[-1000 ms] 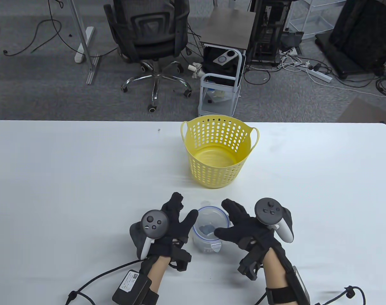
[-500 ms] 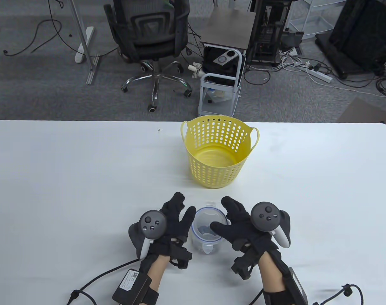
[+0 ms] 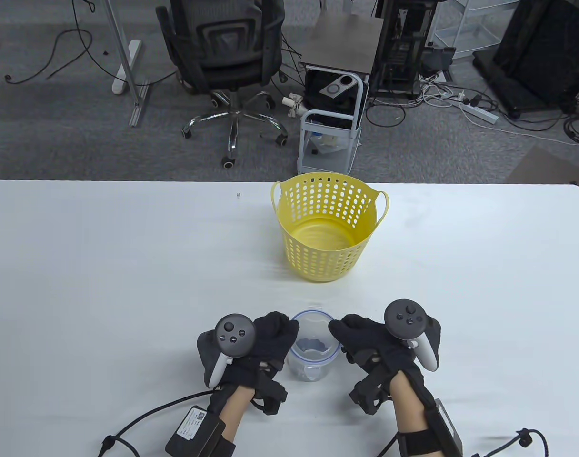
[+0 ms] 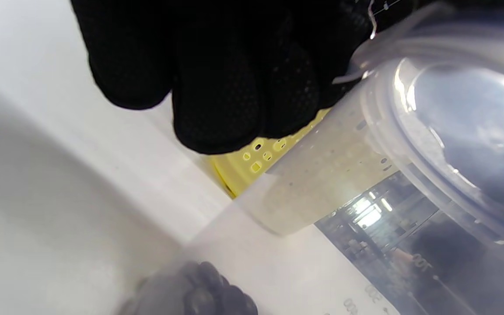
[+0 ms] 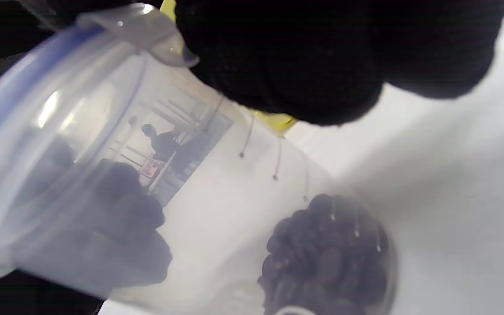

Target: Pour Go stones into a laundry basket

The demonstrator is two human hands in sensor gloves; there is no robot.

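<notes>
A clear plastic container with a blue-ringed lid stands on the white table near the front edge. Black Go stones lie at its bottom. My left hand curls against the container's left side at the rim, and my right hand curls against its right side. In the left wrist view my fingers sit by a lid tab. In the right wrist view my fingers cover another tab. The yellow perforated laundry basket stands upright and empty behind the container.
A tiny speck lies on the table at the far left of the basket. Cables trail from both wrists at the front edge. An office chair and a small cart stand on the floor beyond the table.
Both hands went from spread open beside the container to fingers curled in against its rim. The container has hardly moved.
</notes>
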